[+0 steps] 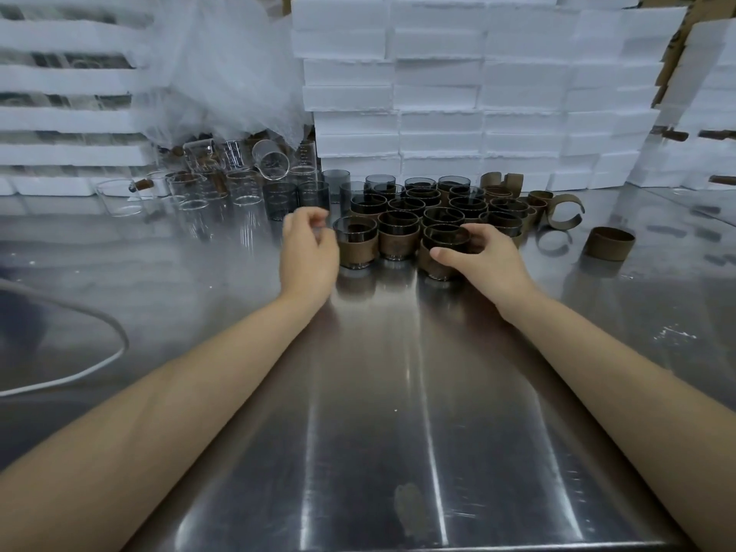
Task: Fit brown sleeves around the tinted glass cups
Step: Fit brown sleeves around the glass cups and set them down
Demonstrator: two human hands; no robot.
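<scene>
head view: right hand point(474, 255) wrapped round the front-right cup point(440, 249), thumb on its brown sleeve, fingers behind the rim; cup standing on the steel table point(378, 392). left hand point(308, 245) loosely curled, gripping nothing visible, just beside the front-left cup point(357, 243), already sleeved. behind those, a packed cluster of sleeved cups point(434, 211), well over a dozen. left of the cluster, a few bare tinted cups point(314, 197) waiting for sleeves; further left, clear glasses point(191, 193), probably not part of this job. loose sleeves point(609, 243) lying right of the cluster. judging by that: most done, a handful of cups left, sleeves enough on hand. foam boxes point(438, 93) stacked behind.
</scene>
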